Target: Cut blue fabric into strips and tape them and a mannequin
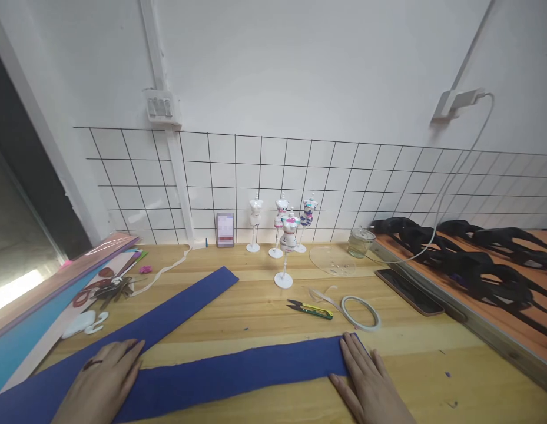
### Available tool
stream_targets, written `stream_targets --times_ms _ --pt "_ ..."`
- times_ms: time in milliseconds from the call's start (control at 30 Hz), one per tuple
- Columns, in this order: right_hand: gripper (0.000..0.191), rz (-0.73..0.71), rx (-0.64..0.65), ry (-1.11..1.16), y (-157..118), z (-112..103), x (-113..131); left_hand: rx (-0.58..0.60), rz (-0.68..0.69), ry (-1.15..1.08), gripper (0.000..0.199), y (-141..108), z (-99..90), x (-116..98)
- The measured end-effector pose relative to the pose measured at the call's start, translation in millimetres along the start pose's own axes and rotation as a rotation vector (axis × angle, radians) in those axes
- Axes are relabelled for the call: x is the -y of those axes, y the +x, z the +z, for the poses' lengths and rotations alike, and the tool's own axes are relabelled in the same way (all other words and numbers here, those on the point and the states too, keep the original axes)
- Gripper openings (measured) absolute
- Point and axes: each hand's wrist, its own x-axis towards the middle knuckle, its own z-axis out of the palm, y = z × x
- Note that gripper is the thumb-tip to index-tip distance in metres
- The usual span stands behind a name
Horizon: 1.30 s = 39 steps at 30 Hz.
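A long dark blue strip that looks like fabric point(242, 371) lies flat across the front of the wooden table. My left hand point(103, 380) rests on its left part, palm down, where it meets a second blue strip point(189, 303) that slants away toward the back. My right hand point(365, 377) is spread flat over the right end of the front strip. Behind that strip are yellow-and-green thread snips point(311, 309) and a roll of narrow white tape point(360, 313) with a loose tail. Neither hand grips anything.
Several small white dress-form stands point(283, 280) stand toward the wall, beside a propped phone point(225, 229). At right lie another phone point(410, 291), a glass jar point(360, 242) and black bundles point(471, 271) on an orange surface. Scissors point(92, 288) and white earphones point(81, 324) lie at left.
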Motion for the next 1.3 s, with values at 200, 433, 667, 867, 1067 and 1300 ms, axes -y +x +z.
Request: stream_targets --times_ms 200,433,667,867,1067,1300 --pt "0.064 0.019 -0.005 0.063 -0.1 -2.6 0.0 0.172 0.001 0.050 0.047 19.8 -5.0 -3.8" --pt "0.061 0.034 -0.040 0.088 -1.2 1.6 -0.6 0.157 -0.154 -0.067 0.041 35.7 -7.7 10.9" --pt "0.063 0.037 -0.033 0.082 -2.0 0.2 -0.8 0.033 -0.155 0.032 0.041 33.1 -22.1 18.0" --pt "0.063 0.030 -0.060 0.089 -1.6 3.4 -1.8 0.098 -0.095 -0.040 0.039 21.1 -11.5 16.9" --pt "0.063 0.028 -0.063 0.066 -2.0 3.3 -1.3 0.081 -0.048 -0.172 0.035 16.4 -13.7 -0.7" --pt "0.065 0.012 -0.039 0.016 -1.6 4.1 -2.9 0.196 -0.189 -0.240 0.045 2.3 -18.3 -17.2"
